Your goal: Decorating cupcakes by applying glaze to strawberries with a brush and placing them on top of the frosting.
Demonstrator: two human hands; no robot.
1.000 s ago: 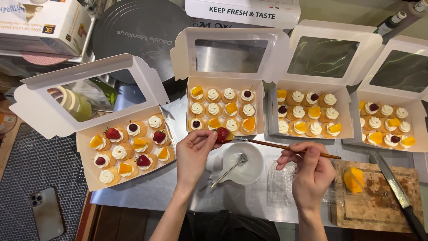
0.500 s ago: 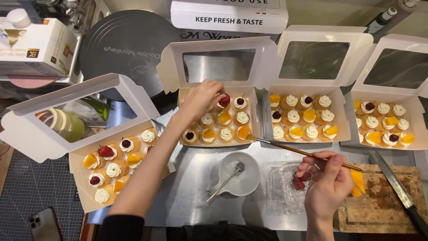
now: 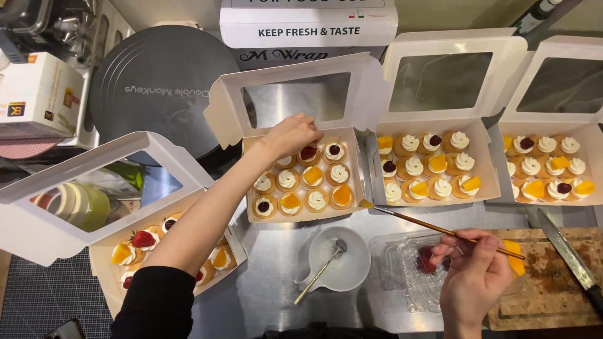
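Note:
My left hand (image 3: 290, 136) reaches into the second white pastry box (image 3: 359, 182), fingertips resting on a dark red berry (image 3: 308, 152) set on a cream tartlet in the back row. That box holds several small tartlets topped with cream and orange fruit. My right hand (image 3: 472, 281) hovers over a clear plastic tray (image 3: 408, 276), gripping a thin wooden-handled brush (image 3: 433, 229) between its fingers while also pinching a red berry piece (image 3: 427, 258). The brush tip points left toward the box's front corner.
Three more open boxes of tartlets stand on the steel counter: one at the left (image 3: 103, 260), two at the right (image 3: 496, 188), (image 3: 597, 198). A white bowl (image 3: 355, 267) with a spoon lies in front. A cutting board (image 3: 553, 295) holds a knife (image 3: 568, 251) and an orange fruit piece.
My left hand has set the berry down onto a back-row tartlet and rests on it. My right hand has closed its fingers on a red piece in the clear tray.

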